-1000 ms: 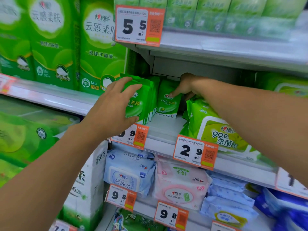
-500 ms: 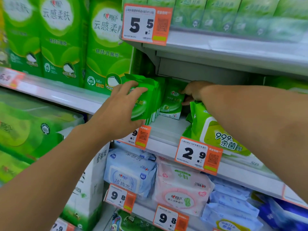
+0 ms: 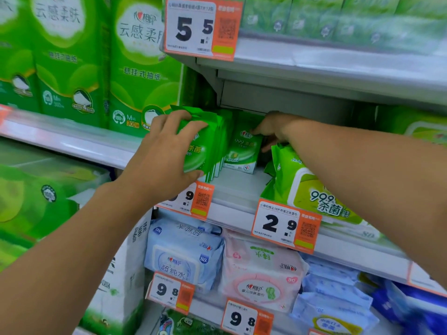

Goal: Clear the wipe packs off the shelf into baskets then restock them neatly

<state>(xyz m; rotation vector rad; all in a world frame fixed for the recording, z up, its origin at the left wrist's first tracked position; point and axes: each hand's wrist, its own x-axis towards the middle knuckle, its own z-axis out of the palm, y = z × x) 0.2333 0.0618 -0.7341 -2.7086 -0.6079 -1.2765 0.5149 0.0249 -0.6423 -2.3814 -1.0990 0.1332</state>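
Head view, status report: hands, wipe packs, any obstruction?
Left hand clamped on a stack of small green wipe packs. Right hand on a single pack further back. Large wipe pack crowds the right forearm.

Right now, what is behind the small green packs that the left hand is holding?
Behind the bunch of small green packs in the left hand, one more small pack stands upright, touched by the right hand. Anything further back is hidden in shadow.

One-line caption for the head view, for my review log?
Left hand grips a stack of small green wipe packs at the shelf front; right hand touches another pack farther back.
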